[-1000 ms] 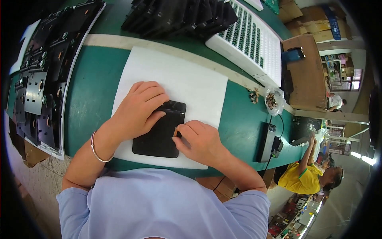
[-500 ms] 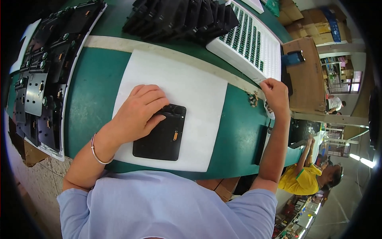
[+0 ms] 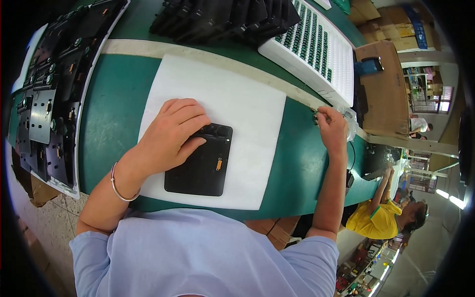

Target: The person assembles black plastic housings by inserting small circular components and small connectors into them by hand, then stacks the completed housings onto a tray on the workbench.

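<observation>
On a white foam sheet (image 3: 247,168) lies a flat black panel (image 3: 198,173) with rounded corners, round openings along its far edge and a small gold-coloured piece (image 3: 219,164) near its right side. My left hand (image 3: 173,131) curls over the panel's far left corner, thumb resting on its face; the fingertips are partly hidden. Out to the right, my right hand (image 3: 332,128) is closed in a pinch at a little heap of small metallic parts (image 3: 315,117) on the green table. Whatever sits between those fingertips is too small to name.
Beyond the sheet stand a pile of black panels (image 3: 217,20) and a white tray (image 3: 302,69) of small green parts. More fitted panels (image 3: 47,109) fill a board at left. A clear plastic bag (image 3: 350,121) and a cardboard box (image 3: 383,89) border my right hand. A person in yellow (image 3: 373,220) works farther right.
My right hand has come down from beside the tray's near corner to the small parts, its fingers now at them. My left hand stays on the panel.
</observation>
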A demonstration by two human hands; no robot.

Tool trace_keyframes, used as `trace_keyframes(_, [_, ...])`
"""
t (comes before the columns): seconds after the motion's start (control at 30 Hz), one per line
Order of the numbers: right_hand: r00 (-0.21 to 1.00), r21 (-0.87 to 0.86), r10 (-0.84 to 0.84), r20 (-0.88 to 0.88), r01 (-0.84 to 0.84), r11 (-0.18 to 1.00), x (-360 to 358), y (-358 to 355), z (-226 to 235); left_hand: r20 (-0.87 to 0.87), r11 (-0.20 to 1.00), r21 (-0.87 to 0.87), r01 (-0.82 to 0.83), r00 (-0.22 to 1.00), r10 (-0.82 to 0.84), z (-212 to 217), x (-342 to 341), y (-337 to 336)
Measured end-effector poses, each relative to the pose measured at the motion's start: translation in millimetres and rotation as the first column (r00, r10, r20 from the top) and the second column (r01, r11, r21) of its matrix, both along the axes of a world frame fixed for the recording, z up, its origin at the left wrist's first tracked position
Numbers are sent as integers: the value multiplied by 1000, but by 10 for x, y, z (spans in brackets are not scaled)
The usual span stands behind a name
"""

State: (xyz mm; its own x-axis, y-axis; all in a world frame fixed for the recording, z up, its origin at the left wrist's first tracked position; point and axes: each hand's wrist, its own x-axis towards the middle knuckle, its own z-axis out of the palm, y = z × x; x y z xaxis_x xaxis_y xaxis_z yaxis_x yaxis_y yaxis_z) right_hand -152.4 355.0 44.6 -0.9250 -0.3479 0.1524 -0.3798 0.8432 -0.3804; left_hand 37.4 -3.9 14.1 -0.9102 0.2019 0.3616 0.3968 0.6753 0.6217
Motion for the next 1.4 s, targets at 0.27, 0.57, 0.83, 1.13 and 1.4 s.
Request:
trace_keyframes(0.27, [990, -34, -34, -140, 29, 999, -398, -429, 425, 10, 1000, 11, -1, 1000, 1, -39, 16, -13])
trace_keyframes(0.57, [997, 109, -57, 49, 51, 993, -1621, -115, 179, -4, 999, 37, 18, 1000, -18, -11, -8, -20])
trace_keyframes(0.83, [955, 15, -93, 283, 93, 996, -1740, -51, 228, -2, 999, 38, 10, 1000, -10, -27, -2, -35])
trace_keyframes(1.13, [884, -409, 82, 460, 129, 903, -1130, -260, 632, 13, 999, 26, 25, 1000, -26, -19, -4, -37])
trace_keyframes(1.4, [634, 304, 702, 324, -773, 557, 336, -1409, 338, -3, 1000, 2, 17, 1000, -17, -48, 6, -52])
